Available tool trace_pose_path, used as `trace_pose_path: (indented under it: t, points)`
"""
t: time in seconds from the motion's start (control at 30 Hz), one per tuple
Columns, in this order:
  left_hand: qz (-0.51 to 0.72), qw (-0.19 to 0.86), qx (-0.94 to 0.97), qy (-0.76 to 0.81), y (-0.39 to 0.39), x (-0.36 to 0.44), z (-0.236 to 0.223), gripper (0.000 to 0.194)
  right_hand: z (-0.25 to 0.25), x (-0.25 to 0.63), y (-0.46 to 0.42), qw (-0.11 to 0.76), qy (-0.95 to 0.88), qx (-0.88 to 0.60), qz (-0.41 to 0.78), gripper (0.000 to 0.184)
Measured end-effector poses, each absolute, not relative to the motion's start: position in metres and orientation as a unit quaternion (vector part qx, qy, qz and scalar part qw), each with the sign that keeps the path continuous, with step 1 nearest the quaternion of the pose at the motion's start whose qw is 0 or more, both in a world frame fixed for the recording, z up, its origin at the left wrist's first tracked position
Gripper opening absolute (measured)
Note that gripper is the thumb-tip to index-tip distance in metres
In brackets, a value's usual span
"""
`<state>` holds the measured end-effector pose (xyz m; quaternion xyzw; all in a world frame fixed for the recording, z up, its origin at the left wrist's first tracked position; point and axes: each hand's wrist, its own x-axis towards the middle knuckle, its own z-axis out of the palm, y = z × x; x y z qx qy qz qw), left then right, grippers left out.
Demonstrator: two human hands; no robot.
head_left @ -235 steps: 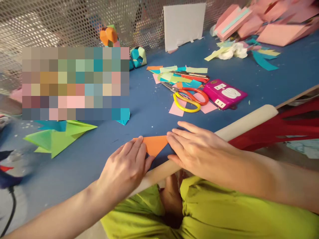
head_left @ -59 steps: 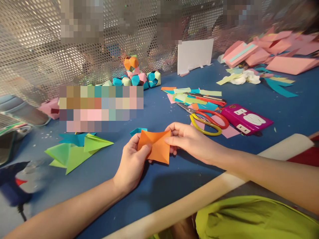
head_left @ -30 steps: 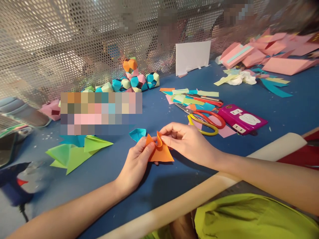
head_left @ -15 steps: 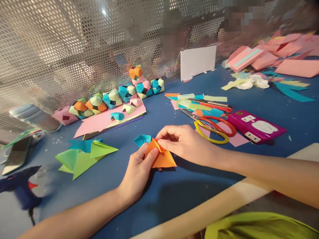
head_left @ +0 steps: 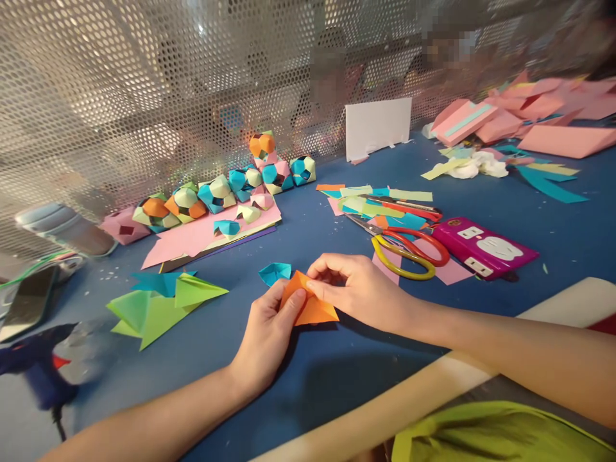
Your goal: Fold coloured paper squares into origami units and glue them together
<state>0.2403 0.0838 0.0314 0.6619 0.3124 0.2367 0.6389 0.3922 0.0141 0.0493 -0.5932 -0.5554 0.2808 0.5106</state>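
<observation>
Between my two hands is a folded piece of orange paper (head_left: 315, 310), held just above the blue table. My left hand (head_left: 266, 330) grips its left side, thumb on top and fingers beneath. With thumb and fingertips, my right hand (head_left: 359, 289) pinches the paper's upper right edge. Just beyond my left hand lies a small folded teal paper piece (head_left: 274, 274). Green folded papers (head_left: 166, 311) and a blue folded paper (head_left: 161, 283) rest together to the left of it.
Several coloured paper balls (head_left: 216, 194) line a perforated metal screen. Scissors (head_left: 409, 247), paper strips and a purple power strip (head_left: 486, 247) lie right of my hands. A glue gun (head_left: 41, 366), phone (head_left: 29, 301) and tumbler (head_left: 67, 229) stand left. Pink papers (head_left: 529, 112) pile far right.
The raised flap on the orange paper now lies flatter under my fingertips. My right hand has shifted slightly downward. The camera view has moved a little.
</observation>
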Motion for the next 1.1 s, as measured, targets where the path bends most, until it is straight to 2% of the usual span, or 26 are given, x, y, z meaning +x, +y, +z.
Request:
trace_pose_path:
  t: [0.3, 0.53, 0.87, 1.1]
  points:
    - [0.267, 0.643, 0.643, 0.320, 0.082, 0.242, 0.033, 0.025, 0.044, 0.391, 0.013, 0.518, -0.560, -0.594, 0.257, 0.007]
    - [0.226, 0.696, 0.602, 0.320, 0.087, 0.240, 0.037, 0.021, 0.044, 0.394, 0.013, 0.511, -0.557, -0.595, 0.273, 0.007]
    - [0.235, 0.657, 0.626, 0.349, 0.090, 0.244, 0.040, 0.021, 0.039, 0.397, 0.011, 0.503, -0.555, -0.577, 0.326, 0.006]
    - [0.237, 0.670, 0.619, 0.334, 0.089, 0.243, 0.040, 0.022, 0.039, 0.399, 0.008, 0.500, -0.613, -0.544, 0.278, 0.010]
